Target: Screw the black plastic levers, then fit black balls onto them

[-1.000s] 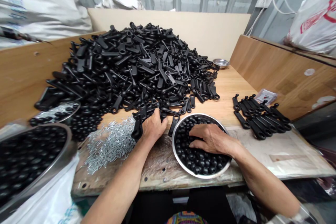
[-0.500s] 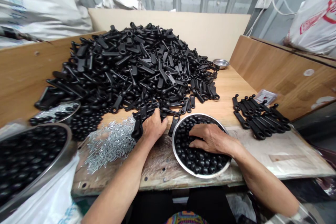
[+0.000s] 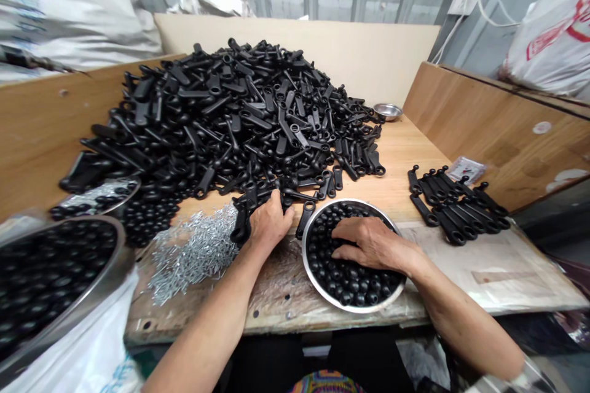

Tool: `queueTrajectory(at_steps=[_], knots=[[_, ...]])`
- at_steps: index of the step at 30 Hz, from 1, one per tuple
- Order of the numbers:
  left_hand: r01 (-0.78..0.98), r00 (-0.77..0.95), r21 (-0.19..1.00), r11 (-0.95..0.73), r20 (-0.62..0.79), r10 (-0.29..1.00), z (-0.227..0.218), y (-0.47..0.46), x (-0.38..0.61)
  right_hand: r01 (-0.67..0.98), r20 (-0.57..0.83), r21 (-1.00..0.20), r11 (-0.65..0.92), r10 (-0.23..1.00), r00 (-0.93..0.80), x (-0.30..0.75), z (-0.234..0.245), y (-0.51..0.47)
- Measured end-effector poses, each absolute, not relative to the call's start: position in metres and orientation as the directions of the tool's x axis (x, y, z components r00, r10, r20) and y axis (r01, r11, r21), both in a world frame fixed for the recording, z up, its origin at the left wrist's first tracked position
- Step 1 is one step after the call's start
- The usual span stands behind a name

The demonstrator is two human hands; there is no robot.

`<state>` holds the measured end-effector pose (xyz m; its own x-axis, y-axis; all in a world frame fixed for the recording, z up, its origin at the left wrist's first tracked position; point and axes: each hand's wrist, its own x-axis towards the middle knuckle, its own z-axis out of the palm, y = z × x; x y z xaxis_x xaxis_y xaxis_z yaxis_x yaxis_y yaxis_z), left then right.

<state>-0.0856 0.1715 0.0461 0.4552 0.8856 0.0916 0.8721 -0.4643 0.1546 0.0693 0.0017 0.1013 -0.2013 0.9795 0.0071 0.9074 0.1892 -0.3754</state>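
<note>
My left hand [image 3: 270, 223] is closed round a bundle of black plastic handles [image 3: 244, 212] at the near foot of a big heap of the same handles [image 3: 235, 110]. My right hand [image 3: 369, 242] lies palm down in a steel bowl [image 3: 310, 270] of black beads [image 3: 354, 285], its fingers curled among them; what they pinch is hidden. One loose handle [image 3: 306, 218] lies between my two hands.
A pile of small silver pins [image 3: 193, 252] lies left of my left hand. A row of handles [image 3: 454, 206] sits at the right. A large bowl of black beads [image 3: 50, 282] stands at the near left, a small steel dish [image 3: 388, 111] at the back. Wooden boards wall the table.
</note>
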Motion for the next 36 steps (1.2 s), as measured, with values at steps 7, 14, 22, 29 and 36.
queueTrajectory(at_steps=[7,14,22,29,36], knots=[[0.868,0.464,0.157,-0.472,0.087,0.882,0.0465,0.1715,-0.0858,0.908,0.004,-0.375,0.188,0.980,-0.201,0.0688,0.1015,0.0017],[0.863,0.473,0.147,-0.483,0.096,0.876,0.0451,0.1722,-0.0863,0.909,0.003,-0.374,0.187,0.980,-0.200,0.0691,0.1021,0.0022],[0.857,0.485,0.138,-0.496,0.109,0.868,0.0440,0.1725,-0.0873,0.911,0.003,-0.366,0.192,0.979,-0.205,0.0693,0.1005,0.0024],[0.855,0.486,0.148,-0.498,0.108,0.867,0.0453,0.1714,-0.0867,0.916,0.000,-0.354,0.189,0.979,-0.202,0.0685,0.1010,0.0011],[0.811,0.556,0.146,-0.567,0.116,0.823,0.0522,0.1673,-0.0930,0.916,-0.002,-0.350,0.198,0.977,-0.212,0.0701,0.1011,0.0044]])
